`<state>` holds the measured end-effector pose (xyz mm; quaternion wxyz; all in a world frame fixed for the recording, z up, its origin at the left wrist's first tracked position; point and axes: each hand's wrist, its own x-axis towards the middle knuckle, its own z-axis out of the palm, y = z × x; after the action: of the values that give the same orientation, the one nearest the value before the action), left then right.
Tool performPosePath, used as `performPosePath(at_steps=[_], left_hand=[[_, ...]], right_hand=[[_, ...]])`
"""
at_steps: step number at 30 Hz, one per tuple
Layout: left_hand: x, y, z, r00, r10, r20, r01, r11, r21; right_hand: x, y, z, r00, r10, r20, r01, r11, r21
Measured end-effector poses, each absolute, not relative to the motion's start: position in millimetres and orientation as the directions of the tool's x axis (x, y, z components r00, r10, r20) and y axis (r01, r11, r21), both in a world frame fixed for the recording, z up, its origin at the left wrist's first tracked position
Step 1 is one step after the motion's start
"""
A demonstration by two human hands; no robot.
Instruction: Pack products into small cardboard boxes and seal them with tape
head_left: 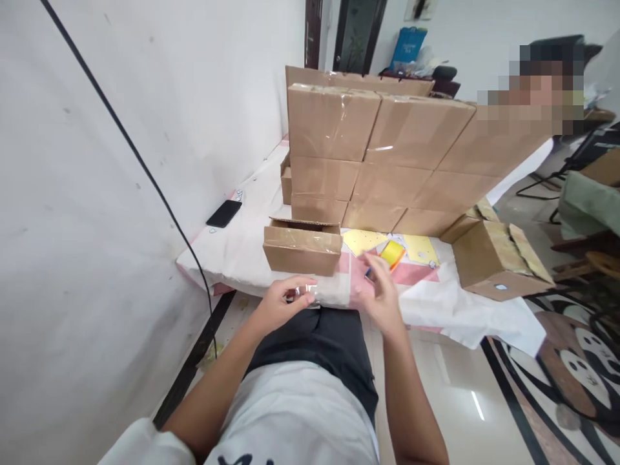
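Note:
My left hand (283,302) is closed, thumb and fingers pinching a small clear, shiny piece (311,290) whose kind I cannot make out. It is in front of a small open-topped cardboard box (303,250). My right hand (383,294) is raised to the right, its fingers apart and slightly curled, with nothing visible in them. Just beyond its fingertips lies a yellow and orange item (392,253) with a dark blue edge, partly hidden by the fingers.
A wall of taped cardboard boxes (372,145) stands along the back of the cloth-covered table (242,255). At the left lies a black phone (224,213). Another cardboard box (498,258) sits at the right end. A black cable (145,171) hangs along the wall. A person is beyond the boxes.

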<state>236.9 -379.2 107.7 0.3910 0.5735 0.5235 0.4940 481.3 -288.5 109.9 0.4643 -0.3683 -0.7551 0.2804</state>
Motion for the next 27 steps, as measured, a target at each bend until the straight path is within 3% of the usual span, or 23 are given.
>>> performPosePath(at_steps=[3, 5, 7, 8, 10, 13, 15, 17, 19, 22, 25, 27], left_hand=[[247, -388, 104, 0.102, 0.99, 0.096, 0.198, -0.115, 0.974], [244, -394, 91, 0.201, 0.979, -0.035, 0.186, -0.003, 0.983], [232, -393, 77, 0.178, 0.974, -0.14, 0.293, 0.083, 0.952], [224, -388, 73, 0.104, 0.987, -0.12, 0.393, 0.07, 0.917], [207, -371, 75, -0.109, 0.985, 0.136, 0.609, -0.042, 0.792], [189, -327, 100, -0.236, 0.794, 0.56, 0.843, -0.12, 0.525], [183, -298, 118, -0.16, 0.808, 0.567, 0.929, -0.071, 0.364], [180, -278, 127, -0.053, 0.909, 0.414, 0.967, -0.057, 0.248], [178, -270, 124, 0.005, 0.959, 0.284, 0.974, -0.069, 0.217], [175, -273, 110, 0.007, 0.96, 0.278, 0.968, -0.076, 0.238], [172, -279, 98, 0.055, 0.955, 0.293, 0.967, -0.124, 0.224], [170, -282, 96, 0.103, 0.953, 0.286, 0.971, -0.159, 0.177]], right_hand=[[443, -332, 140, -0.55, 0.652, 0.522, 0.255, 0.726, -0.638], [436, -344, 154, -0.511, 0.626, 0.589, 0.236, 0.761, -0.604], [441, -345, 162, -0.371, 0.65, 0.664, 0.218, 0.756, -0.617], [446, -342, 166, -0.287, 0.673, 0.681, 0.207, 0.738, -0.642], [454, -331, 172, -0.191, 0.73, 0.656, 0.158, 0.682, -0.714], [455, -307, 179, -0.258, 0.81, 0.527, 0.05, 0.556, -0.83], [446, -291, 179, -0.335, 0.828, 0.45, 0.02, 0.484, -0.875], [432, -275, 177, -0.392, 0.831, 0.395, 0.037, 0.443, -0.896], [415, -257, 173, -0.445, 0.825, 0.348, 0.073, 0.421, -0.904], [384, -226, 167, -0.497, 0.822, 0.279, 0.211, 0.427, -0.879], [347, -196, 160, -0.464, 0.861, 0.209, 0.561, 0.468, -0.683], [326, -183, 154, -0.451, 0.877, 0.165, 0.704, 0.463, -0.539]])
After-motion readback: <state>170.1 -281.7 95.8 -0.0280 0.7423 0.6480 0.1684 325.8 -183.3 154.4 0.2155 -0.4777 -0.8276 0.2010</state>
